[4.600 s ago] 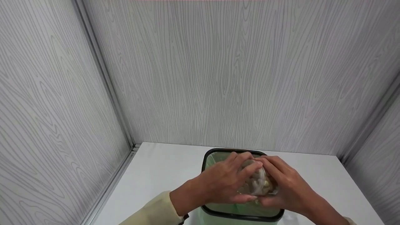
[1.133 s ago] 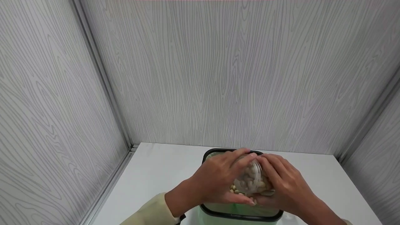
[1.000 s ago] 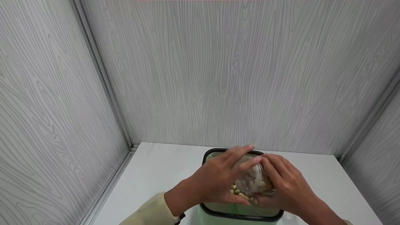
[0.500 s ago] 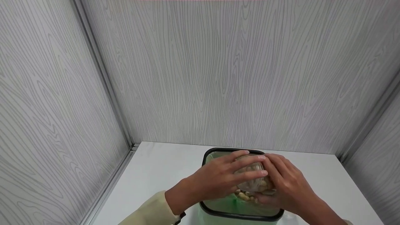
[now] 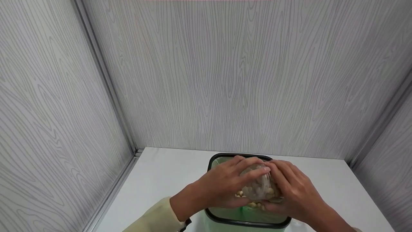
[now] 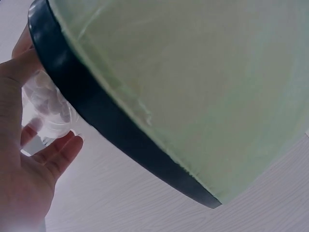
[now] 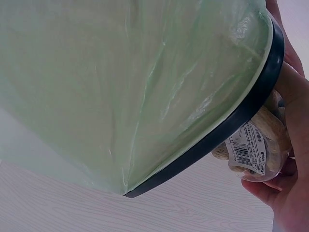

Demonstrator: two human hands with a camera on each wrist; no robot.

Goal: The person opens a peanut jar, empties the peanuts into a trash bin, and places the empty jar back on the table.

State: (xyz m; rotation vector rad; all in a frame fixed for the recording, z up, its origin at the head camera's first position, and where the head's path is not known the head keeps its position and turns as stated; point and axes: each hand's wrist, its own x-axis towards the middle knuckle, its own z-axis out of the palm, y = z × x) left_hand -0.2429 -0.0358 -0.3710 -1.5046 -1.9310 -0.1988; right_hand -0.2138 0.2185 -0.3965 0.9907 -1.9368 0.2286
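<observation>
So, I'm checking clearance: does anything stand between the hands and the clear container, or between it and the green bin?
Nothing visible does: the left hand and right hand grip the clear container directly, over the open green bin. Nuts show below it; how deep they lie is unclear.

From the head we look forward and down over the white table (image 5: 167,174) toward the far wall (image 5: 209,80), from well back. On the left wrist we sit close to the green bin (image 6: 193,82), facing it past the left hand (image 6: 24,176) at the left edge; on the right wrist, just as close, past the right hand (image 7: 296,198) at the right edge. All three views share its dark rim (image 7: 231,127) and the clear jar (image 5: 257,190).
</observation>
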